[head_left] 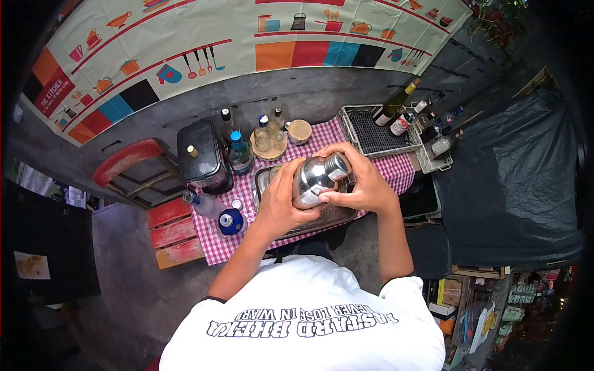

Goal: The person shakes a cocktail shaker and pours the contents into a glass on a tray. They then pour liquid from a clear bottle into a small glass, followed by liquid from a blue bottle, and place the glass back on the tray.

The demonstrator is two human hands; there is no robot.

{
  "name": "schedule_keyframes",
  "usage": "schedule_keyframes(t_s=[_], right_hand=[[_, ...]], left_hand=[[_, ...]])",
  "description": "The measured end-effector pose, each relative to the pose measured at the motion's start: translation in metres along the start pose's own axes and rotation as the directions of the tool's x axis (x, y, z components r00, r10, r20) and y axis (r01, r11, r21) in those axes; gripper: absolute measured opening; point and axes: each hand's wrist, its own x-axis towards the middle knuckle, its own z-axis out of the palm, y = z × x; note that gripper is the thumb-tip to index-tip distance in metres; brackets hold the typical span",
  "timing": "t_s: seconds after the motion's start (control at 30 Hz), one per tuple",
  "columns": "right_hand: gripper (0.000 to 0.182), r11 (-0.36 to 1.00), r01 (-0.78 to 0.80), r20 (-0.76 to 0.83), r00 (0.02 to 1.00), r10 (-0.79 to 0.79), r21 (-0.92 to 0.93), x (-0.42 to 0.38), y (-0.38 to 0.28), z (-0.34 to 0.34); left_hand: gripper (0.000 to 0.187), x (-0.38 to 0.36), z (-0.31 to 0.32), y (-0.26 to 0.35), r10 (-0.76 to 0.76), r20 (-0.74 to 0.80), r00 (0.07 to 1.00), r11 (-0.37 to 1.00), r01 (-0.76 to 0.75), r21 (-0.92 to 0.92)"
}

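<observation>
Both my hands are wrapped round a shiny metal cocktail shaker (312, 179), raised above the table and tilted with its capped top toward the upper right. My left hand (281, 201) grips the body from the left side. At the right, my right hand (365, 182) holds it near the shoulder and cap, thumb across the front. Under the shaker lies a metal tray (291, 234), mostly hidden by my hands and forearms; what stands on it is hard to make out.
A checkered cloth (213, 247) covers the table. A black lidded container (201, 151), a blue-capped bottle (241, 154) and a blue bottle (231, 221) stand left. Behind are a round wooden board (276, 154) with small bottles and a lidded mug (299, 131). A wire basket (359, 127) holds bottles at right.
</observation>
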Motion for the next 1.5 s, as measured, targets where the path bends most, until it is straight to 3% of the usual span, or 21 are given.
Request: schedule_keyframes(t_s=[0.17,0.37,0.43,0.5,0.57,0.6,0.7,0.77,0.83,0.9,0.97,1.03,1.1,1.13,1.17,1.23,1.33,1.37,1.5], right_hand=[[0.071,0.994,-0.045,0.033,0.999,0.042,0.104,-0.002,0.008,-0.007],[0.072,0.99,-0.086,0.083,0.994,0.077,0.112,-0.008,0.015,-0.035],[0.072,0.992,-0.053,0.042,0.998,0.049,0.113,-0.012,0.02,-0.044],[0.071,0.992,-0.031,0.012,0.999,0.03,0.12,-0.022,0.027,-0.049],[0.07,0.988,-0.013,-0.079,0.997,0.025,0.151,-0.028,0.033,-0.058],[0.072,0.985,-0.08,-0.051,0.995,0.089,0.156,-0.033,0.031,-0.066],[0.081,0.952,0.038,-0.164,0.986,0.013,0.302,-0.043,0.052,-0.073],[0.09,0.778,0.238,-0.294,0.953,-0.072,0.581,-0.045,0.065,-0.063],[0.084,0.771,0.288,-0.428,0.904,-0.022,0.569,-0.052,0.073,-0.058],[0.062,0.784,0.347,-0.526,0.85,-0.031,0.515,-0.058,0.083,-0.06],[0.055,0.782,0.361,-0.531,0.846,-0.046,0.508,-0.067,0.088,-0.072],[0.054,0.792,0.337,-0.501,0.864,-0.046,0.508,-0.076,0.088,-0.088],[0.054,0.751,0.364,-0.488,0.87,-0.064,0.551,-0.083,0.087,-0.101],[0.053,0.714,0.391,-0.482,0.872,-0.086,0.58,-0.084,0.087,-0.106],[0.054,0.81,0.4,-0.479,0.861,-0.172,0.428,-0.085,0.098,-0.106],[0.052,0.838,0.367,-0.421,0.888,-0.185,0.405,-0.093,0.086,-0.118],[0.05,0.708,0.327,-0.421,0.906,-0.046,0.626,-0.096,0.086,-0.124],[0.05,0.779,0.311,-0.393,0.915,-0.091,0.544,-0.096,0.086,-0.133],[0.053,0.729,0.304,-0.347,0.933,-0.098,0.613,-0.098,0.088,-0.144]], left_hand=[[0.089,0.004,0.008,0.002,-0.022,0.039,0.999,0.999,0.021,0.027],[0.097,0.016,0.029,0.016,-0.101,0.065,0.993,0.992,0.106,-0.071],[0.101,0.024,0.042,0.015,-0.057,0.05,0.997,0.995,0.061,-0.081],[0.102,0.03,0.053,0.019,-0.15,0.101,0.984,0.961,0.169,-0.22],[0.105,0.034,0.067,0.023,-0.16,0.109,0.981,0.954,0.182,-0.239],[0.106,0.036,0.075,0.028,-0.183,0.098,0.978,0.95,0.201,-0.238],[0.109,0.042,0.099,0.037,-0.165,0.011,0.986,0.982,0.166,-0.085],[0.11,0.045,0.124,0.04,-0.029,-0.102,0.994,0.998,0.034,0.048],[0.105,0.047,0.145,0.042,0.035,-0.161,0.986,0.994,-0.018,0.107],[0.103,0.051,0.163,0.038,0.084,-0.185,0.979,0.994,-0.07,0.08],[0.103,0.052,0.176,0.045,0.116,-0.175,0.978,0.99,-0.1,0.101],[0.103,0.049,0.186,0.052,0.047,-0.146,0.988,0.997,-0.039,0.06],[0.09,0.046,0.192,0.064,-0.162,-0.102,0.982,0.987,0.162,-0.004],[0.085,0.046,0.197,0.067,-0.197,-0.058,0.979,0.98,0.196,-0.022],[0.08,0.046,0.202,0.07,-0.233,-0.014,0.972,0.972,0.232,-0.04],[0.076,0.049,0.205,0.081,-0.243,-0.047,0.969,0.97,0.243,-0.011],[0.077,0.056,0.214,0.101,-0.333,-0.057,0.941,0.942,0.33,-0.067],[0.078,0.057,0.217,0.102,-0.385,-0.04,0.922,0.917,0.377,-0.131],[0.078,0.06,0.23,0.102,-0.349,-0.093,0.933,0.934,0.338,-0.115]])
